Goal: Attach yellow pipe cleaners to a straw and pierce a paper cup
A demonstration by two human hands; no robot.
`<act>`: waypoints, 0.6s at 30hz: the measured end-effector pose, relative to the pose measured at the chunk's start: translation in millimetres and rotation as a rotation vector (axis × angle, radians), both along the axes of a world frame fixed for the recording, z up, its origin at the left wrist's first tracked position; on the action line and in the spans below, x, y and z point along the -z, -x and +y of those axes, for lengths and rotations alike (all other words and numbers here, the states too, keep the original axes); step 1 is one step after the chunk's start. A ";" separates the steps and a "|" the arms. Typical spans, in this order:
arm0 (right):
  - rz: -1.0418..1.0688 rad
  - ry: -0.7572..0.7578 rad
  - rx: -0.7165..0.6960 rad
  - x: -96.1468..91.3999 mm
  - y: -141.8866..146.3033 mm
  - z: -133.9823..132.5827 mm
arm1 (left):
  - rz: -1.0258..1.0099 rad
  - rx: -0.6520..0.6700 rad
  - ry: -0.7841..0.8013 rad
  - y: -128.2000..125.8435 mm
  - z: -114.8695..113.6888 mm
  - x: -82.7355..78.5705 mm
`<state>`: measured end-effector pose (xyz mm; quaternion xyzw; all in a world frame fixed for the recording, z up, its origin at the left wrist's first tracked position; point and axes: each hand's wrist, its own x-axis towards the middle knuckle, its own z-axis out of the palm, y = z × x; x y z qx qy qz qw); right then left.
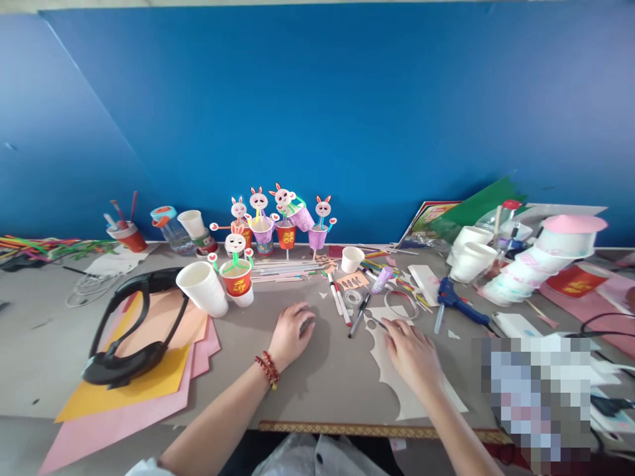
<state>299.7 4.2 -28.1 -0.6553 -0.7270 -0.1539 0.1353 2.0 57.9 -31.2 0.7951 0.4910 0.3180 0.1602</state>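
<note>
Blue backdrop: partition (347, 99) behind a grey surface (342, 390), well beyond both hands.
Scalloped sheet: white paper (407, 398) lying flat under the right hand (409, 350), curved cuts facing the left hand (292, 330); probably weighed down against slipping.
Right hand: palm down, fingers bent and close together; something thin and dark at the fingertips, impossible to tell whether pinched.
Left hand: loosely curled, apart from the sheet; dark patch near the thumb, too unclear to call a hold.
Pen and tape: black pen (359, 316) and tape roll (352, 298) just ahead of the gap between hands, seemingly for short reach.
Glue gun: blue (464, 307), just right of the right hand.
Rabbit cups: red front one (238, 283) ahead-left of the left hand, others farther back, likely out of elbow range.
Headset: black (122, 370), on coloured paper (124, 403) left of the left hand.
Front edge: patterned trim (347, 430), nearer the body than both hands, close to the sheet's lower end.
Moving room: widest between the hands; tighter rightward, beside the glue gun.
</note>
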 end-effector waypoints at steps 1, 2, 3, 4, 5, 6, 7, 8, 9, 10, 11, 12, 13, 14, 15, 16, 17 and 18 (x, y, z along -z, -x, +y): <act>0.023 -0.020 -0.010 -0.6 2.1 1.4 | 0.001 0.001 0.001 -0.2 -0.1 -0.3; 0.048 -0.039 -0.031 -2.7 4.2 3.6 | 0.001 0.003 0.001 -0.6 -0.2 -0.7; 0.074 -0.054 -0.064 -6.2 6.5 6.5 | 0.001 0.003 0.002 -1.0 -0.4 -1.3; 0.100 -0.067 -0.103 -10.7 9.4 10.0 | 0.001 0.003 0.001 -1.4 -0.6 -1.9; 0.123 -0.074 -0.142 -16.0 13.2 14.0 | 0.001 0.003 0.001 -1.7 -1.0 -2.7; 0.144 -0.076 -0.182 -21.5 18.0 18.3 | 0.001 0.003 0.001 -1.9 -1.4 -3.4; 0.167 -0.073 -0.221 -26.7 23.9 22.6 | -0.001 0.003 0.001 -1.9 -1.7 -4.0; 0.191 -0.065 -0.256 -31.3 30.8 26.6 | -0.002 0.004 0.001 -1.7 -2.0 -4.3; 0.217 -0.050 -0.288 -34.9 38.4 30.0 | -0.004 0.004 0.001 -1.3 -2.1 -4.3; 0.243 -0.028 -0.323 -37.4 46.6 32.8 | -0.007 0.004 0.001 -0.9 -2.0 -3.9; 0.268 -0.002 -0.356 -38.7 55.0 34.9 | -0.010 0.003 0.000 -0.6 -1.7 -3.2; 0.290 0.023 -0.384 -38.8 63.2 36.4 | -0.014 0.000 -0.002 -0.5 -1.2 -2.4; 0.306 0.043 -0.406 -38.0 71.1 37.2 | -0.017 -0.002 -0.006 -0.6 -0.8 -1.8; 0.317 0.056 -0.422 -36.4 78.3 37.5 | -0.020 -0.003 -0.011 -1.0 -0.5 -1.8; 0.326 0.063 -0.433 -34.3 84.6 37.4 | -0.023 -0.003 -0.014 -1.6 -0.6 -3.2; 0.335 0.066 -0.440 -32.0 89.9 37.0 | -0.026 0.001 -0.026 -2.0 -1.4 -6.6; 0.346 0.068 -0.444 -29.7 94.0 36.3 | -0.030 0.008 -0.047 -1.8 -3.0 -12.6; 0.361 0.071 -0.449 -27.8 96.9 35.2 | -0.034 0.018 -0.070 -0.4 -5.5 -21.5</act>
